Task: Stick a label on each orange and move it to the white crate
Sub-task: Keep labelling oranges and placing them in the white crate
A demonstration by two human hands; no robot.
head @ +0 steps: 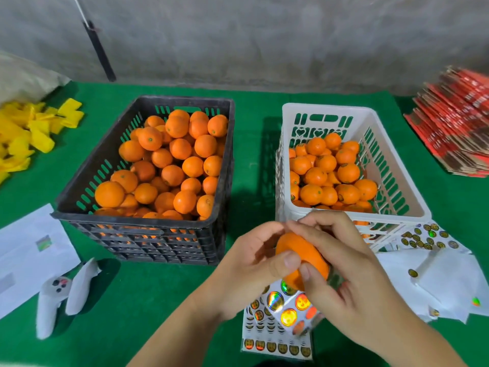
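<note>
One orange [299, 250] is held above the table's front edge, between both hands. My left hand [248, 268] grips it from the left, thumb on its near side. My right hand [341, 263] curls round it from the right, thumb on its lower front. Beneath the hands lies a sheet of shiny round labels [280, 329], its top part curling up. The black crate [148, 178] at centre left is full of oranges. The white crate [352, 165] to the right holds several oranges with dark labels on them.
More label sheets and white backing papers [434, 263] lie right of the white crate. White papers [29, 250] and a white controller [60, 292] sit at the left. Yellow foam nets [29, 131] are piled far left, red flat cartons [457, 120] far right.
</note>
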